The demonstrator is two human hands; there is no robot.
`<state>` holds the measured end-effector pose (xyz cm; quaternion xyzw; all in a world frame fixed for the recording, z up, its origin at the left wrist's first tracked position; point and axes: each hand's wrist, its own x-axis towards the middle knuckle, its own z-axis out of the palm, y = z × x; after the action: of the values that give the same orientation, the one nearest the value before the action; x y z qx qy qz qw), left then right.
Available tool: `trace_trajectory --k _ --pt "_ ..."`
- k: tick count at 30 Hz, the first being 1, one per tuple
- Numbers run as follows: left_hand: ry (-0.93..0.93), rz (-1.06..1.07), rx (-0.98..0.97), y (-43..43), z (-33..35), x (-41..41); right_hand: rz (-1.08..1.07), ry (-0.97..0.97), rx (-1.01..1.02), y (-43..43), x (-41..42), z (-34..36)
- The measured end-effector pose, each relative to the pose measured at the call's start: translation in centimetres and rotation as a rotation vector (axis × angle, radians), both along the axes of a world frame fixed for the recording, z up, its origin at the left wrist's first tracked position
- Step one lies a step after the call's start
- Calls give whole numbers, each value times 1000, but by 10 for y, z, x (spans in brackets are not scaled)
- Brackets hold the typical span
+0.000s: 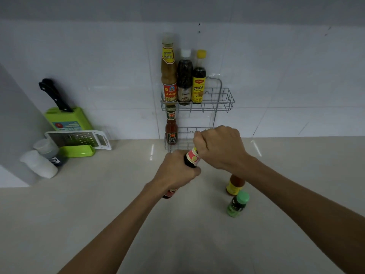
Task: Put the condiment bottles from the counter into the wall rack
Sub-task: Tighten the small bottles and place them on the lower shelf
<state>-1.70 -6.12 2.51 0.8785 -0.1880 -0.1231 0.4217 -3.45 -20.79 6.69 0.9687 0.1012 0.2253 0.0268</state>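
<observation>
A two-tier wire wall rack (223, 99) hangs on the tiled wall. Its upper shelf holds three bottles: a tall tan sauce bottle (168, 70), a dark bottle with a white cap (184, 80) and a dark bottle with a yellow cap (199, 80). A red chilli sauce bottle (171, 127) stands in the lower shelf at its left end. My left hand (175, 171) grips the body of a dark sauce bottle (192, 159) held tilted above the counter. My right hand (219, 147) is closed over that bottle's top. An orange-red bottle (234, 185) and a green-capped bottle (237, 204) stand on the counter.
A green knife block (68, 121) with a black-handled knife stands at the left, with a white grater (79, 139) leaning on it. Two white-capped shakers (42, 157) sit by the left wall. The beige counter (98, 204) stretches across the foreground.
</observation>
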Motion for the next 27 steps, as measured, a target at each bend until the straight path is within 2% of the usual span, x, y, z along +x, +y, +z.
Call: trace_trajectory --k 3,5,7,10,11,14,20,24,27 --pt "-33 114 -4 -8 -19 -2 -93 84 12 1 7 -14" --pt "-45 103 3 -9 -27 0 -169 152 195 1 12 -23" --pt "30 38 10 -5 -31 9 -162 206 340 1 17 -27" --pt "217 -109 -14 8 -33 23 -151 166 299 0 25 -21" --pt "220 -146 -5 14 -33 27 -160 142 295 -2 29 -17" --pt "133 -190 17 22 -41 34 -172 114 327 -9 42 -8" --pt "24 -63 -109 9 -55 53 -67 121 529 -3 57 -9" --pt "-26 -43 -121 9 -61 72 36 348 798 -7 63 -18" --pt "-31 -72 -114 11 -62 88 79 490 754 -14 68 -35"
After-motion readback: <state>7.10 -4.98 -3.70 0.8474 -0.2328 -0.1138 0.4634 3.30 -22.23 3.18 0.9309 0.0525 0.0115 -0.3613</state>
